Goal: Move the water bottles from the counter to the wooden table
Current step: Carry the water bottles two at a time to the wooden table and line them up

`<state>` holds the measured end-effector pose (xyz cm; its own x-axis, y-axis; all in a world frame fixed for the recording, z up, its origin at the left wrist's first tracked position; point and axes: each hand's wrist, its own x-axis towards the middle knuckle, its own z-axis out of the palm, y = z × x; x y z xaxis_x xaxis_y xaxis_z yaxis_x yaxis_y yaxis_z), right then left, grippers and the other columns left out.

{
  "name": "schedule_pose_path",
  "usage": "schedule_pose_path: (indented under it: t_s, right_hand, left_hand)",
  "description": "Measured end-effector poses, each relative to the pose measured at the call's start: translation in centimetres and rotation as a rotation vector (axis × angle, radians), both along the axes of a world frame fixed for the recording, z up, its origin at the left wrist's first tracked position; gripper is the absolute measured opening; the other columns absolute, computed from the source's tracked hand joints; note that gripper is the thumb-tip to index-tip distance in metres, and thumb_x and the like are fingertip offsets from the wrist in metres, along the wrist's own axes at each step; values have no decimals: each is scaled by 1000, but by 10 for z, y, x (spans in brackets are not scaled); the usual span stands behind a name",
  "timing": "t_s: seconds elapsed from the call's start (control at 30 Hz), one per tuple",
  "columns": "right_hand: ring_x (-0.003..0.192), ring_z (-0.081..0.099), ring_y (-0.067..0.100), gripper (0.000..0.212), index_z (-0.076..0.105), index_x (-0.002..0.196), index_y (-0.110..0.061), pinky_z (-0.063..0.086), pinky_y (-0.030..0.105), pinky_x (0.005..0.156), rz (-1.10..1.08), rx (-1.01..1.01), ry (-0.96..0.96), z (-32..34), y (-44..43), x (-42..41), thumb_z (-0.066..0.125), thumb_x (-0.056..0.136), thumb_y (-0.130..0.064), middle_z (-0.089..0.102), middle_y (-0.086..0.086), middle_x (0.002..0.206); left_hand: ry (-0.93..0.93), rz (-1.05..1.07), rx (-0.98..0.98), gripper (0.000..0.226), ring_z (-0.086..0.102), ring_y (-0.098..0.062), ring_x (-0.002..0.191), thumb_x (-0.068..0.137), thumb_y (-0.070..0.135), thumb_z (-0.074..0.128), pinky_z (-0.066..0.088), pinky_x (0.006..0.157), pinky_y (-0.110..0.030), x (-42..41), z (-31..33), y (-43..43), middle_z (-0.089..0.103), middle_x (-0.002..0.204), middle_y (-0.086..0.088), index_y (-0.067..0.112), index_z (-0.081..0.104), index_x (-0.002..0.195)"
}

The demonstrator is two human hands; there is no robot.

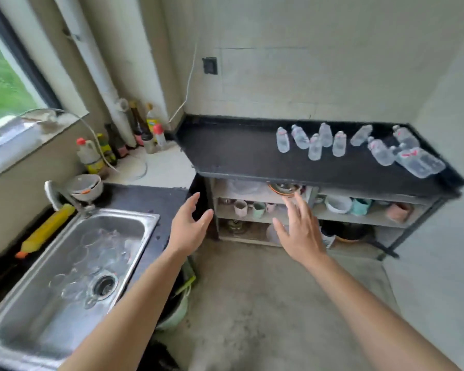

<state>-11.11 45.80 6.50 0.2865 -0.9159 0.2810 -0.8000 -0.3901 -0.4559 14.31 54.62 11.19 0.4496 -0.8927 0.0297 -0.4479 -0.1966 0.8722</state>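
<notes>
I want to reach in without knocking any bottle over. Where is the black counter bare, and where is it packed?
The black counter is bare across its left half, from the corner by the wall to the first water bottles. A thin strip along the front edge is also free. The right end is crowded, bottles leaning together. Both hands are open and empty.

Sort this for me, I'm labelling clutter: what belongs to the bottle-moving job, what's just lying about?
Job: water bottles, black counter, left hand, right hand, both empty.
Lying about: sink, sauce bottles, shelf cups.
</notes>
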Motion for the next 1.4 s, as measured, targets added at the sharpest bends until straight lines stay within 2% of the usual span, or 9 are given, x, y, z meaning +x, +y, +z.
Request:
schedule_pose_path:
  t_s: [0.13,0.27,0.37,0.47,0.6,0.73,0.97,1.17,1.4]
  right_hand:
    - [132,48,43,61,50,143,-7,44,51,103,-123,74,13,-30,-68,-55,70,90,-31,38,25,154]
    - [137,42,41,62,45,147,-10,39,50,108,-208,114,58,-49,-154,-99,65,94,-33,32,22,158]
    - [140,39,40,62,42,150,-11,36,50,110,-299,154,96,-50,-224,-131,63,96,-34,28,21,160]
    - [140,40,39,62,42,149,-10,38,50,109,-385,178,94,-41,-285,-158,62,97,-34,29,19,160]
    - [147,31,33,63,35,154,-14,33,45,114,-486,232,62,-32,-352,-191,56,100,-38,23,14,163]
    - [147,30,32,63,35,153,-14,32,45,114,-514,286,10,-45,-413,-221,56,99,-37,26,14,162]
    - [149,26,26,64,26,156,-19,33,41,115,-388,415,15,-88,-553,-259,50,102,-42,19,8,165]
    - [150,25,26,67,18,158,-20,35,43,114,-223,662,65,-119,-660,-276,47,103,-45,15,7,166]
    - [151,22,32,67,16,158,-31,35,47,115,-51,718,155,-144,-739,-266,47,102,-49,7,8,167]
  left_hand:
    - [-34,-116,44,61,46,-14,135,95,32,66,38,115,-38,-49,-28,-109,47,151,4,23,43,151]
    - [6,-207,23,55,49,-16,132,97,30,63,39,112,-35,-91,-54,-241,49,149,3,21,45,148]
    - [97,-279,57,51,50,-18,133,100,27,58,39,105,-28,-123,-62,-336,49,149,2,19,45,148]
    - [158,-362,110,50,48,-20,136,100,26,57,40,109,-31,-151,-61,-417,49,150,2,19,44,148]
    - [112,-432,164,52,50,-20,134,100,27,58,42,110,-37,-186,-55,-510,49,150,1,19,43,149]
    - [77,-454,226,56,49,-20,133,99,29,59,47,107,-45,-215,-67,-575,48,150,-2,19,39,150]
    - [62,-300,353,62,51,-20,132,96,32,62,47,106,-46,-257,-119,-668,50,148,-5,17,38,151]
    - [69,-111,536,62,50,-19,132,97,32,60,44,109,-42,-284,-149,-730,48,150,-4,18,35,153]
    - [-81,-63,648,60,47,-29,132,100,36,54,38,107,-42,-299,-185,-781,48,145,-13,11,36,151]
